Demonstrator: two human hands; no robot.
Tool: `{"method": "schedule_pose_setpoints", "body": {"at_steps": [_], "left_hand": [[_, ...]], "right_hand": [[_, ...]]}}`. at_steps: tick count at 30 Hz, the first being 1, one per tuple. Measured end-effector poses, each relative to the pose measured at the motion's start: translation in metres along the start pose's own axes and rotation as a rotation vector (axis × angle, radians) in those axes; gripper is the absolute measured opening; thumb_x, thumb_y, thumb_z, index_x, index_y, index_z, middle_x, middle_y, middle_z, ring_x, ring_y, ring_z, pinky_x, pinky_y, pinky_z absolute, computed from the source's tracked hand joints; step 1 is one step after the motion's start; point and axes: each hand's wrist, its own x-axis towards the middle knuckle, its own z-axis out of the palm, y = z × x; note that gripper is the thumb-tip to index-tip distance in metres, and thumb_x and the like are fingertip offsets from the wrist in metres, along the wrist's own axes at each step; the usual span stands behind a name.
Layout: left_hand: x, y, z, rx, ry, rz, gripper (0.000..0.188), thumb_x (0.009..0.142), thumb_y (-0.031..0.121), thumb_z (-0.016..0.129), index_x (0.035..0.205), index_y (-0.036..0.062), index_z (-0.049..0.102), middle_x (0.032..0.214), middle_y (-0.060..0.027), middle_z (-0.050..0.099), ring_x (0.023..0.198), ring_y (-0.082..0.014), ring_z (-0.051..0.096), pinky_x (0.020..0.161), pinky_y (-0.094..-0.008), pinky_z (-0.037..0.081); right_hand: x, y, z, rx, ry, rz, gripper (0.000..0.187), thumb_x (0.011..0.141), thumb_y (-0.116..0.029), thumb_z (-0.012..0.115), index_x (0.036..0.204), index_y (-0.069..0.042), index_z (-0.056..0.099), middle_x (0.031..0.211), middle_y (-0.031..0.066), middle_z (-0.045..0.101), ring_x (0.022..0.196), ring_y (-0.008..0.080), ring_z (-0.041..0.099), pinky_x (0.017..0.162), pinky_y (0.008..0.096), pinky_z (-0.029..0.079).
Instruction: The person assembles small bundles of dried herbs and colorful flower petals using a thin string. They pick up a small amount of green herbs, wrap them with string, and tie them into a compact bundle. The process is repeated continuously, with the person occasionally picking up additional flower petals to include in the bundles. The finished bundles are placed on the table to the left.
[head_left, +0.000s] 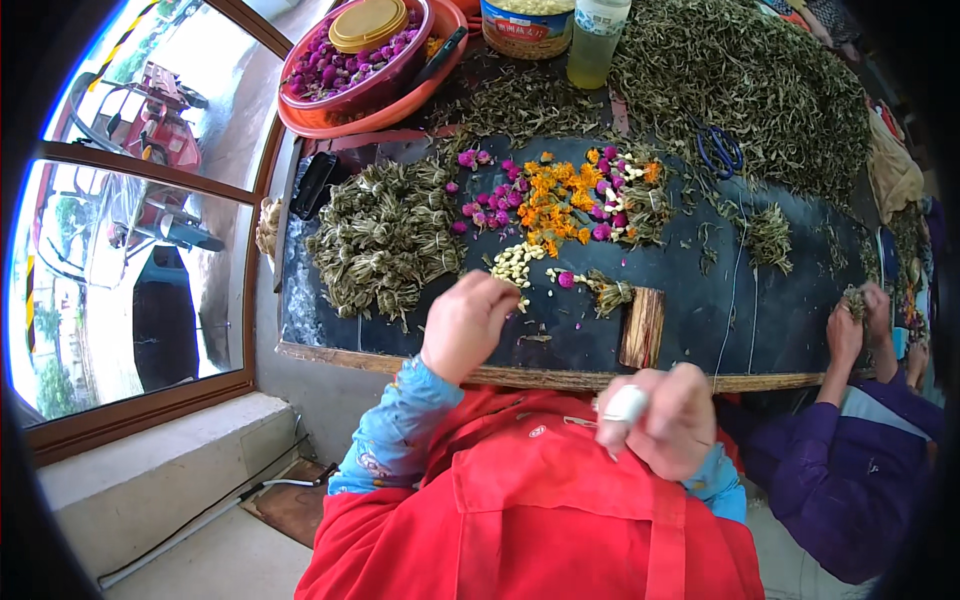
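White thread spool [626, 403] sits pinched in our right hand [668, 420] near the bench [560, 378] edge; our left hand [467, 322], fingers closed, its hold hidden, hovers beside the pale buds [514, 263]. A careless sweep could scatter them.

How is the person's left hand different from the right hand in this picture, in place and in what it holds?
The left hand reaches forward over the edge of the dark table, next to the small pale buds; the right hand stays back, near the red apron. The right hand holds a small white spool-like thing; what the left hand pinches, if anything, cannot be seen. Both are curled, and both arms wear blue patterned sleeves.
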Motion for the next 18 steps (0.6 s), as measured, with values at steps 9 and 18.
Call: {"method": "schedule_pose_setpoints", "body": {"at_steps": [9,18], "left_hand": [[0.011,-0.007,0.012,0.283,-0.006,-0.063,0.009,0.086,0.015,0.067,0.091,0.0084,0.067,0.088,-0.0105,0.062,0.076,-0.0317,0.064,0.066,-0.0398,0.052],[0.007,0.001,0.001,-0.002,0.097,-0.101,0.013,0.087,0.006,0.068,0.100,0.0015,0.065,0.090,-0.0109,0.067,0.076,-0.0213,0.067,0.065,-0.0306,0.053]], "right_hand": [[0.039,-0.043,0.060,0.452,-0.280,-0.323,0.012,0.094,-0.014,0.060,0.083,-0.011,0.061,0.092,0.0059,0.065,0.079,0.0222,0.056,0.063,0.0338,0.039],[0.036,-0.055,0.048,0.399,-0.374,-0.142,0.015,0.094,-0.015,0.060,0.079,-0.012,0.058,0.084,0.0055,0.064,0.073,0.0205,0.052,0.061,0.0294,0.036]]}}
